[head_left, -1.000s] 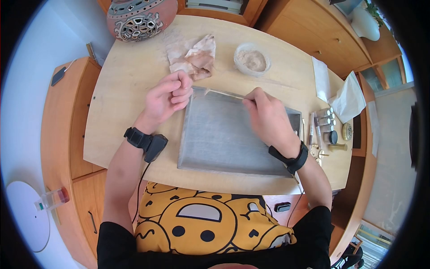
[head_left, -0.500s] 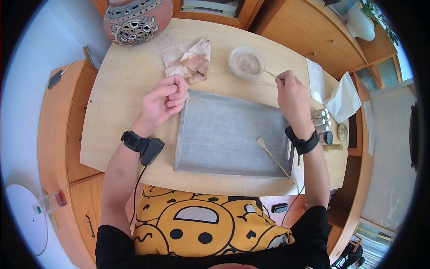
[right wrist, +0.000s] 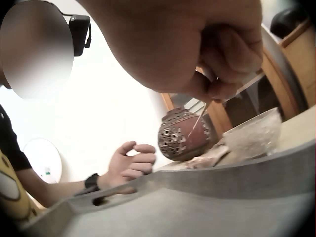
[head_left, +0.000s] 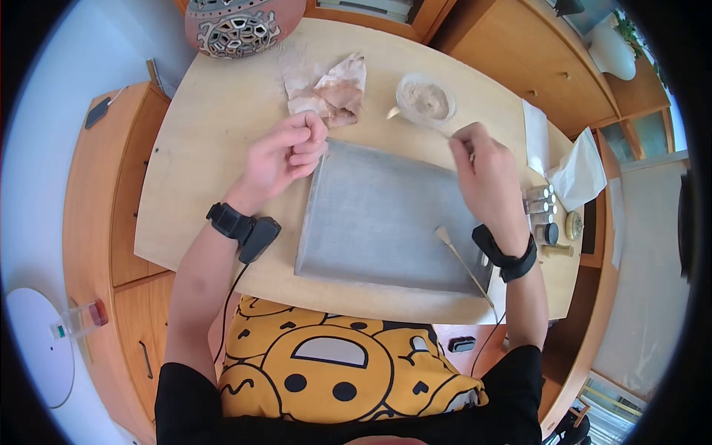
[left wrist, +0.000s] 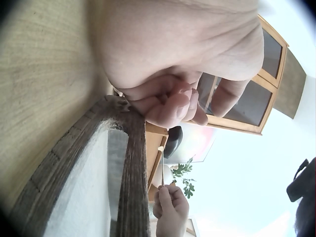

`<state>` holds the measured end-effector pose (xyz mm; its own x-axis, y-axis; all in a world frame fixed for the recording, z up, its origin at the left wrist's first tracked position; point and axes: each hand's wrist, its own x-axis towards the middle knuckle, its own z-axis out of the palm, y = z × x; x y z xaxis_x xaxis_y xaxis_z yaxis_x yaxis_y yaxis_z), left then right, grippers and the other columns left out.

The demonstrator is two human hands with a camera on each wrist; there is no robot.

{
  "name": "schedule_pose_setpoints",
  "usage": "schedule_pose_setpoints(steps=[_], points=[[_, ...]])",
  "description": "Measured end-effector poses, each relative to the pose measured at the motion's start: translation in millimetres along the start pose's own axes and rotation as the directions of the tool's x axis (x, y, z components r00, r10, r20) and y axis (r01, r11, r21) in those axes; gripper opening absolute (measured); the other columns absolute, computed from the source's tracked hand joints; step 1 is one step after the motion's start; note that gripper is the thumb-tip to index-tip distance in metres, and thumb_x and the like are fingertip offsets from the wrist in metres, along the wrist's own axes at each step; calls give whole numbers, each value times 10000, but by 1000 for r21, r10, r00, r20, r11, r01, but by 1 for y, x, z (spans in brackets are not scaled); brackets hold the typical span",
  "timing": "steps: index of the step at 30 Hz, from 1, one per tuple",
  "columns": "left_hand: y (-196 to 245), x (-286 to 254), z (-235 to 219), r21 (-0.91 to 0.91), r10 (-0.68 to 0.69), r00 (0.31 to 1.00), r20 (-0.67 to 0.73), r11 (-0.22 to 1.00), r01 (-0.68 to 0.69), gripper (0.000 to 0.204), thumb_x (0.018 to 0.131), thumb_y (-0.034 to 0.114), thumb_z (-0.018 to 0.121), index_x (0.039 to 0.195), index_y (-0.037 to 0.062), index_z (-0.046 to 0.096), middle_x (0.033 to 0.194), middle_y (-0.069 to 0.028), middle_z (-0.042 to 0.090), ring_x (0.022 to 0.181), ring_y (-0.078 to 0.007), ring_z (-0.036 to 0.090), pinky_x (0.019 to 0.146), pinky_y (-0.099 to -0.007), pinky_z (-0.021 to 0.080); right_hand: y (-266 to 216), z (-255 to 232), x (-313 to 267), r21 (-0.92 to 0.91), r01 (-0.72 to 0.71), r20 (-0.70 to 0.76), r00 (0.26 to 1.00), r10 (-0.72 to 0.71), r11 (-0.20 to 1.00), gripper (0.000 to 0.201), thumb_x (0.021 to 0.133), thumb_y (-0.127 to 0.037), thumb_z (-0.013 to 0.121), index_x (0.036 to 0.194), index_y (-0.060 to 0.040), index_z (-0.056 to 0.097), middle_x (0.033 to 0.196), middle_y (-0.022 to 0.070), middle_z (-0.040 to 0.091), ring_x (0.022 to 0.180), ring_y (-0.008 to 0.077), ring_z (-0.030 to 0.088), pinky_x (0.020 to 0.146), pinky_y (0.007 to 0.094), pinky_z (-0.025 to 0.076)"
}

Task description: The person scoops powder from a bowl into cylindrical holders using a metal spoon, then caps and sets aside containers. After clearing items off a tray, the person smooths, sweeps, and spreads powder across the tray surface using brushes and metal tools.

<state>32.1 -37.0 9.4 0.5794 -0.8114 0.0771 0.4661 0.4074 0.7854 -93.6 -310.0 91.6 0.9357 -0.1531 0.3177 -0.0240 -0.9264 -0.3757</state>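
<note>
Between the fingertips of my right hand (head_left: 486, 167) is a thin paintbrush with a pale tip (head_left: 393, 113), which points left, just in front of a glass bowl (head_left: 426, 100) of beige paste. The right wrist view shows the brush's thin handle (right wrist: 198, 118) coming out of the pinch. My left hand (head_left: 289, 152) has loosely curled fingers and holds nothing; it is at the far left corner of a grey wooden tray (head_left: 386, 215), fingertips right by the rim. A second brush (head_left: 463, 263) lies slanted across the tray's right side, its bristles inside.
Behind the left hand lies a stained, crumpled cloth (head_left: 341, 89), with a patterned pottery jar (head_left: 241, 33) at the back left. Small jars (head_left: 541, 204) and a white plastic bag (head_left: 578, 174) sit on the right. Cabinets border the table.
My right hand has moved from over the tray to its far right side, near the bowl. The brush tip has come out of the bowl. The left hand stays by the corner.
</note>
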Motion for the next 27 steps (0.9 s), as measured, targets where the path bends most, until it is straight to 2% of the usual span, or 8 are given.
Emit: schedule_pose_setpoints(steps=[2,3,5,9,13,15,22,27], points=[[-2,-1,-1,-1,4,1000,-17,1000,-4,245,936,280,537,854,77,426,719,43,306,592,-51,316,457,-189,279,-15,1,-6,67,61,239,968,-75,996,119,919,-115,595,910,-7,546,777,207,664,759,398,656,682,473,516],[-1,0,-1,2,1,1000,2,1000,-1,245,934,280,541,853,78,427,719,44,305,591,-51,314,455,-189,278,-21,3,-9,69,60,239,968,-75,996,119,919,-115,595,910,-7,546,777,207,664,759,398,656,682,473,516],[1,2,-1,6,0,1000,22,1000,0,246,932,280,545,852,80,428,719,45,304,590,-51,312,453,-190,276,-28,9,-14,60,154,379,911,-165,986,119,910,-115,595,907,-6,551,774,213,666,734,395,659,662,464,522],[-2,0,-1,-3,-1,1000,13,1000,1,241,931,275,546,855,76,433,719,46,305,588,-48,313,446,-188,272,-31,24,-12,-72,224,341,921,-187,972,141,909,-116,591,892,17,546,747,212,656,683,414,652,611,470,526],[-2,1,-1,-6,8,1000,26,1000,-7,223,939,258,532,864,65,451,721,47,306,581,-44,310,444,-186,269,-33,35,-10,-98,214,325,930,-172,972,154,904,-113,598,887,29,542,743,210,652,683,411,655,606,474,530],[-2,1,0,-13,-5,1000,3,1000,5,215,942,251,527,868,62,457,722,48,306,581,-44,310,441,-187,270,-37,38,-9,-52,184,349,924,-155,981,132,916,-116,599,906,-8,523,809,189,666,736,406,646,663,480,511],[-4,1,-1,-25,-6,1000,-10,1000,6,199,950,238,513,883,58,463,722,48,306,581,-41,317,424,-185,280,-41,58,-13,-36,241,254,941,-225,970,149,877,-82,620,876,32,526,769,216,645,707,399,660,596,457,536],[-4,3,-2,-27,-7,1000,-1,1000,7,199,948,234,514,870,61,452,721,47,311,576,-40,319,421,-180,287,-29,62,-7,93,242,210,943,-256,966,165,887,-93,625,879,30,515,781,227,641,718,411,649,619,475,528]])
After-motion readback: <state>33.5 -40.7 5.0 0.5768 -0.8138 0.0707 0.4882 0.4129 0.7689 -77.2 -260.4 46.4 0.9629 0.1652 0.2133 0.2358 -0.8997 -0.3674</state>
